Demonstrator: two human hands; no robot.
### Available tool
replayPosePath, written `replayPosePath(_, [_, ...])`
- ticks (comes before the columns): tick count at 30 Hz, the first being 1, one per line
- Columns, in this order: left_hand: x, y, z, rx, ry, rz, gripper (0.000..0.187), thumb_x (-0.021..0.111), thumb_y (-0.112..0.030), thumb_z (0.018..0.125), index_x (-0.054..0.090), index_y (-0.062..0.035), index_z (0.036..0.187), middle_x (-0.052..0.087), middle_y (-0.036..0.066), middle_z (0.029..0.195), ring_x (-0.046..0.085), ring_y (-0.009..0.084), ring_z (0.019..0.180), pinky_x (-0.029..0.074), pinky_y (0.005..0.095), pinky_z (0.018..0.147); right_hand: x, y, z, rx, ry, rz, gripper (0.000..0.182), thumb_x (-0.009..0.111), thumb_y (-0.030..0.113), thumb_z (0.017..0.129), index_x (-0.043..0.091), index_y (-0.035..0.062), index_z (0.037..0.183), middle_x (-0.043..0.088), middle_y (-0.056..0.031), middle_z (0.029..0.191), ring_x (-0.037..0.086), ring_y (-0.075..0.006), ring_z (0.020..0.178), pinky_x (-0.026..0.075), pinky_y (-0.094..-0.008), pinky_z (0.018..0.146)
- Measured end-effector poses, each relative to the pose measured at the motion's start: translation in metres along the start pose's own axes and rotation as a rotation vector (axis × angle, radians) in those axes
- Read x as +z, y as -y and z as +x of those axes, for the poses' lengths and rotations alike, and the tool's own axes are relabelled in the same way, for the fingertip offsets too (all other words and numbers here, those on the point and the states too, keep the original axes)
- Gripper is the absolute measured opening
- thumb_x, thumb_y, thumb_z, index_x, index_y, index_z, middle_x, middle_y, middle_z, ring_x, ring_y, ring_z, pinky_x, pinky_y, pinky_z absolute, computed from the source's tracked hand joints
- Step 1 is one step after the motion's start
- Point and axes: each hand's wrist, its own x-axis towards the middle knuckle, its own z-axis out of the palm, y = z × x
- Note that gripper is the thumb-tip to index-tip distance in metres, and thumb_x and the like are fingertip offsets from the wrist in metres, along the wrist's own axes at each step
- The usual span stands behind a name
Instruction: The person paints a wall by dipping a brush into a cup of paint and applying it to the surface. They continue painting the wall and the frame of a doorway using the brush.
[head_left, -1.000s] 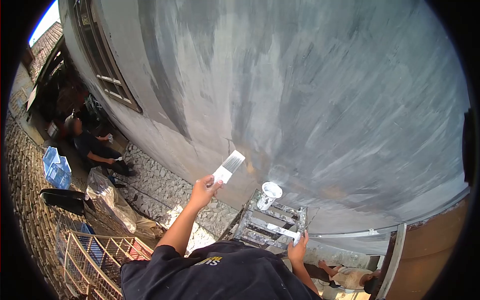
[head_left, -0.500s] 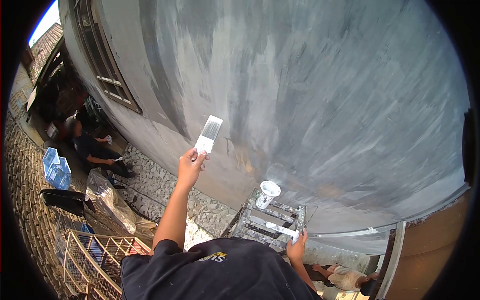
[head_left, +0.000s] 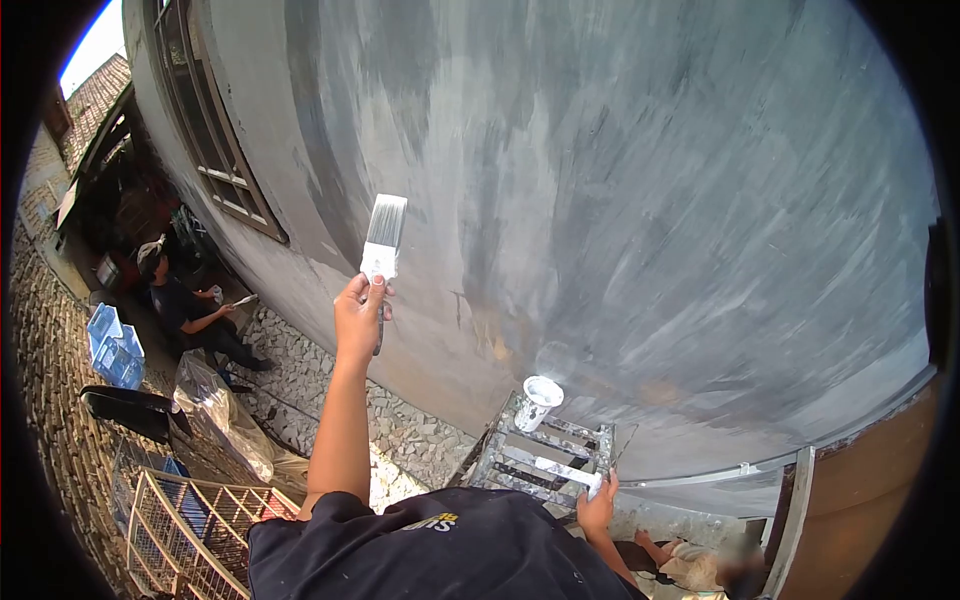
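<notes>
Window [head_left: 205, 110] cut off above, brush handle [head_left: 379, 335] partly behind left hand [head_left: 359, 312], lower-right person [head_left: 695, 567] blurred at head

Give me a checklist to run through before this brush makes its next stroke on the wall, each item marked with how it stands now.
1. Brush held firmly, bristles up: ok, the left hand grips it below the white-coated part.
2. Paint pot open and standing on the ladder: ok.
3. Enough paint in the pot: cannot tell, the level is not clear.
4. Right hand steadying the ladder: cannot tell, it is at the ladder's side, but its grip is unclear.
5. Ladder feet firmly set: cannot tell, they are out of sight.
6. People well away below: not ok, I'd say; a person appears low down near the ladder.
</notes>
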Motion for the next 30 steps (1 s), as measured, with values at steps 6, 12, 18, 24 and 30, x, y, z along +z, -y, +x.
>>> replayPosePath(6, [-0.006, -0.042, 0.043, 0.133, 0.011, -0.032, 0.032, 0.058, -0.031, 0.103, 0.064, 0.0005, 0.109, 0.058, 0.001, 0.081, 0.050, 0.0067, 0.060, 0.042, 0.0214, 0.055, 0.002, -0.003, 0.000, 0.008, 0.003, -0.014, 0.057, 0.066, 0.008, 0.082, 0.046, -0.0089, 0.133, 0.027, -0.0161, 0.157, 0.056, -0.0429, 0.120, 0.049, -0.0468, 0.096])
replayPosePath(12, [-0.018, -0.060, 0.062, 0.164, -0.007, 0.004, 0.033, 0.058, -0.033, 0.103, 0.064, -0.0004, 0.109, 0.057, 0.000, 0.079, 0.050, 0.0060, 0.061, 0.042, 0.0212, 0.054, 0.006, -0.008, 0.001, -0.071, -0.045, -0.038, 0.056, 0.065, 0.008, 0.083, 0.046, -0.0079, 0.133, 0.026, -0.0158, 0.157, 0.056, -0.0438, 0.120, 0.048, -0.0468, 0.097])
replayPosePath(18, [-0.029, -0.064, 0.070, 0.212, -0.057, -0.028, 0.032, 0.059, -0.032, 0.102, 0.063, 0.0001, 0.103, 0.056, 0.001, 0.078, 0.049, 0.0063, 0.056, 0.040, 0.0212, 0.051, 0.003, -0.005, 0.001, -0.034, -0.004, -0.017, 0.055, 0.065, 0.007, 0.084, 0.046, -0.0106, 0.133, 0.026, -0.0180, 0.156, 0.055, -0.0449, 0.121, 0.048, -0.0470, 0.098])
replayPosePath(24, [-0.031, -0.063, 0.087, 0.213, -0.090, -0.009, 0.033, 0.059, -0.033, 0.102, 0.064, -0.0001, 0.103, 0.056, 0.000, 0.079, 0.047, 0.0057, 0.060, 0.040, 0.0213, 0.052, -0.006, 0.012, -0.001, 0.050, -0.016, 0.062, 0.061, 0.067, 0.010, 0.084, 0.043, -0.0123, 0.136, 0.014, -0.0236, 0.161, 0.052, -0.0466, 0.125, 0.048, -0.0486, 0.098])
replayPosePath(30, [-0.031, -0.060, 0.102, 0.197, -0.081, 0.017, 0.034, 0.059, -0.033, 0.102, 0.064, -0.0004, 0.103, 0.054, 0.000, 0.078, 0.046, 0.0058, 0.060, 0.041, 0.0220, 0.052, 0.015, -0.015, 0.012, -0.012, 0.003, -0.018, 0.065, 0.068, 0.010, 0.081, 0.043, -0.0112, 0.137, 0.009, -0.0263, 0.162, 0.051, -0.0483, 0.126, 0.048, -0.0489, 0.098])
